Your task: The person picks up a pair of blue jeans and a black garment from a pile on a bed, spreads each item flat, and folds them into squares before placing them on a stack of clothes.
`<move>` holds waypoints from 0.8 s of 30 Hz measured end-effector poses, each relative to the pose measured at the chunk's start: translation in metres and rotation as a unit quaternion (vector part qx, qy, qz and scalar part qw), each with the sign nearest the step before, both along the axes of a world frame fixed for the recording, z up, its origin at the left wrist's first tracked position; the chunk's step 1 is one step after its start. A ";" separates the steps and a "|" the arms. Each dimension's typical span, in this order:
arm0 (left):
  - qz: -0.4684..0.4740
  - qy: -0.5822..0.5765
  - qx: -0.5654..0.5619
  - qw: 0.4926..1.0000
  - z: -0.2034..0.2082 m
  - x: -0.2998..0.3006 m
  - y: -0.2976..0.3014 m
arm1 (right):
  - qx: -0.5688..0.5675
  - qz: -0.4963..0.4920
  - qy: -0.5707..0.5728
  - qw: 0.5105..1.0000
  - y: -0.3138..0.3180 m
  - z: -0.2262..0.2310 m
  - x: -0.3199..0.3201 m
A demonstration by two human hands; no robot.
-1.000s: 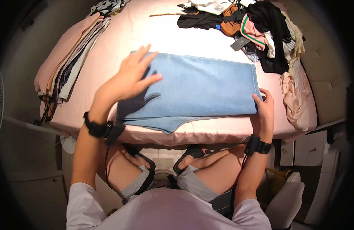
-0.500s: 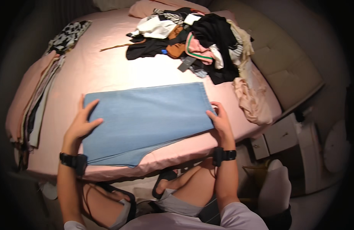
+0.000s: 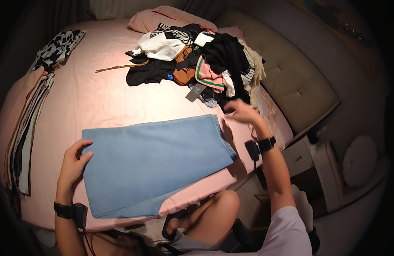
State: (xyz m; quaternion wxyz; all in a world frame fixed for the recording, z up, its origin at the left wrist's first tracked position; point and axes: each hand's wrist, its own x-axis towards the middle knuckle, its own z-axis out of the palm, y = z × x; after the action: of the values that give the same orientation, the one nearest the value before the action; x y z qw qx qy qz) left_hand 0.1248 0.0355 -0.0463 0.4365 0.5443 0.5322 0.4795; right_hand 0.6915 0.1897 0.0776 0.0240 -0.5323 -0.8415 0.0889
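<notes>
Pink bed (image 3: 120, 98): our left hand (image 3: 73, 164) rests flat and spread on folded blue denim (image 3: 154, 160) (soft, likely heavy; best gripped along its edges). Our right hand (image 3: 241, 112), loosely curled and empty, nears the clothes pile (image 3: 197, 59).

I see bed (image 3: 103, 98) w/ pink sheet filling most of view, lit warm from above. Beige tufted headboard (image 3: 299, 91) along bed's right side. Pink pillows (image 3: 162, 15) at bed's far end. White nightstand (image 3: 297, 158) just right of bed's near corner, round white object (image 3: 359, 160) beyond it. Room around bed dark; floor below bed's near edge dim, can't tell material.
</notes>
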 end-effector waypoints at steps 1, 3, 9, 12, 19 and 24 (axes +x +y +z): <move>0.004 -0.002 0.015 1.000 -0.003 0.000 0.002 | 0.093 -0.046 0.019 0.994 0.012 0.008 -0.009; 0.015 -0.013 0.000 1.000 0.001 0.002 0.000 | 0.143 -0.056 0.075 0.985 0.046 0.013 -0.024; 0.013 -0.017 -0.049 0.999 0.009 -0.002 -0.001 | 0.172 -0.145 0.119 0.967 0.135 -0.001 -0.033; 0.008 -0.014 -0.054 0.998 0.008 -0.003 0.002 | 0.094 -0.166 0.367 0.910 0.160 -0.013 -0.030; 0.007 0.008 -0.033 0.999 0.010 -0.006 -0.001 | 0.126 -0.270 0.471 0.830 0.145 -0.021 -0.049; -0.009 0.035 0.002 0.999 0.008 -0.001 0.002 | 0.056 -0.247 0.477 0.842 0.095 0.000 -0.047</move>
State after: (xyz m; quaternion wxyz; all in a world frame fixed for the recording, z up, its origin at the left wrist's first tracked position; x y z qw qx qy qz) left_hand 0.1242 0.0380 -0.0381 0.4208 0.5667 0.5411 0.4573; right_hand 0.6443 0.2847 0.0772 0.4732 -0.6123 -0.5702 0.2759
